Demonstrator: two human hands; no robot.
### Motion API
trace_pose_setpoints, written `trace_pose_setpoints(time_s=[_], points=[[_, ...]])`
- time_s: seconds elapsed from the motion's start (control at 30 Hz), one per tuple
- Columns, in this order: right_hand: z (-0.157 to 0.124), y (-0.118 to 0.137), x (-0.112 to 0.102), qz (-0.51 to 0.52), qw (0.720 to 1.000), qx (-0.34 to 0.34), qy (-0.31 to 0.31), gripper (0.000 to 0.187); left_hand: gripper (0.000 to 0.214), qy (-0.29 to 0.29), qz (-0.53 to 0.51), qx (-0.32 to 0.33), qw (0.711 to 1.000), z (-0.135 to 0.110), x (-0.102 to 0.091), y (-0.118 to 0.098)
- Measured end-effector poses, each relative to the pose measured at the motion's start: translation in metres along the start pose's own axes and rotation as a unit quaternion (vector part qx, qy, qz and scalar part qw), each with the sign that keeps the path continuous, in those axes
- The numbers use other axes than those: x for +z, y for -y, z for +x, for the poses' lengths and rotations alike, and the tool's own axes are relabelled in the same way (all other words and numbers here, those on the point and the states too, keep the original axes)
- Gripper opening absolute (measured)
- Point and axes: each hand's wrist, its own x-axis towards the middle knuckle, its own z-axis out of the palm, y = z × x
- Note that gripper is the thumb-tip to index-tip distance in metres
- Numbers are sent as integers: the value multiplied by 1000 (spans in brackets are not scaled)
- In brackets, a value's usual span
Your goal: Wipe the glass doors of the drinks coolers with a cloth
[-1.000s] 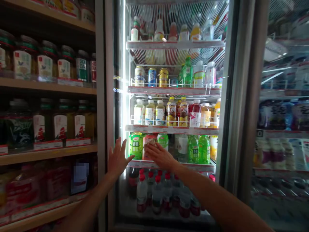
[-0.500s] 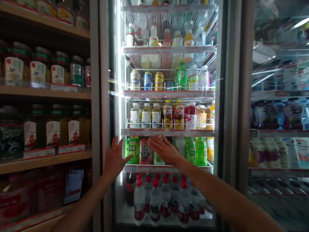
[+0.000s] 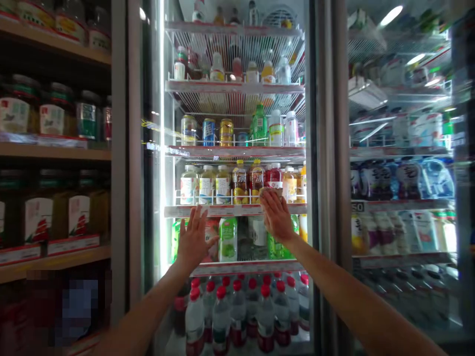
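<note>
Red drink bottle [image 3: 273,176]: red liquid, red cap, pale label band low on the body. It stands at the front of a shelf [image 3: 222,211] in the lit cooler, just right of two yellow-capped bottles [image 3: 248,179]. Right hand [image 3: 276,216] is flat with fingers together, tips at the bottle's base over the shelf rail; can't tell if they touch it. Left hand [image 3: 193,241] is open with fingers spread, holding nothing, one shelf lower. It covers most of a reddish bottle beside the green-label bottle [image 3: 227,239]. Label text is too small to read. Glass door [image 3: 401,148] on the right is full of reflections, and the stock behind it is blurred.
</note>
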Motion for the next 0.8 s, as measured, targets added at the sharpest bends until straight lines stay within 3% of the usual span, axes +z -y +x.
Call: trace_pose_setpoints(time_s=[0.1, 0.17, 0.3, 0.4, 0.5, 0.6, 0.67, 0.73, 0.8], points=[[-23, -12, -8, 12, 997, -61, 38, 53, 69, 3, -17, -6, 1000, 0, 3, -4], [-33, -25, -11, 12, 997, -61, 41, 54, 68, -12, -25, -8, 1000, 4, 3, -4], [-12, -71, -11, -11, 991, 103, -86, 59, 68, -49, -21, -41, 998, 26, -3, 0], [19, -89, -8, -14, 970, 173, -168, 61, 69, -46, -18, -66, 997, 45, -10, 4], [38, -65, -1, 6, 972, 158, -172, 62, 69, -29, -17, -74, 997, 52, -13, 6], [47, -26, 6, 51, 996, 14, -67, 62, 67, -25, -13, -66, 997, 52, -14, 11], [54, -16, 8, 72, 995, -73, 2, 63, 66, -22, -2, -63, 998, 52, -17, 20], [66, -23, 7, 69, 996, -51, -17, 62, 66, -13, 15, -82, 996, 54, -23, 34], [81, -34, 7, 47, 991, 65, -106, 59, 70, 6, 30, -121, 992, 55, -30, 51]])
